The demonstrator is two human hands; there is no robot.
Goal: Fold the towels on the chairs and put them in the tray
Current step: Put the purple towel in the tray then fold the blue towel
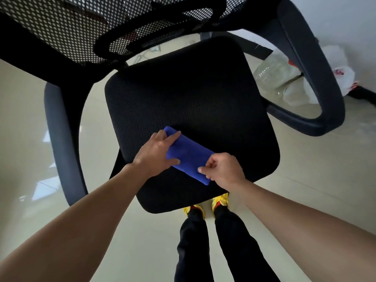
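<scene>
**Blue towel down to a narrow strip on the seat**

Pale glossy floor all around, and one black office chair (191, 110) is filling the view, mesh back at the top, an armrest on either side. Just one towel (190, 154) is showing, a blue one, and it is lying on the seat near the front edge, towards the front left corner as the person is standing. It is already folded into a slim strip, and its long axis is running diagonally, from further in on the left to the front edge on the right.

Both hands are working it. The left hand (157, 153) is lying mostly open across the far left end, fingers spread flat on the cloth, thumb along the near edge, pressing rather than gripping. The right hand (222, 169) is curled in at the near right end, thumb and fingertips pinching that end of the strip.

That is the relation to watch: one hand on each end of the strip. To my eye a fold end over end is shaping up, the pinched end travelling up the diagonal towards the flat palm.

Counting up: one chair, one towel, two hands, two yellow shoes (220, 201) peeking out under the seat's front edge. No tray anywhere in shot. Some plastic bags (289, 86) are sitting on the floor beyond the right armrest.
</scene>
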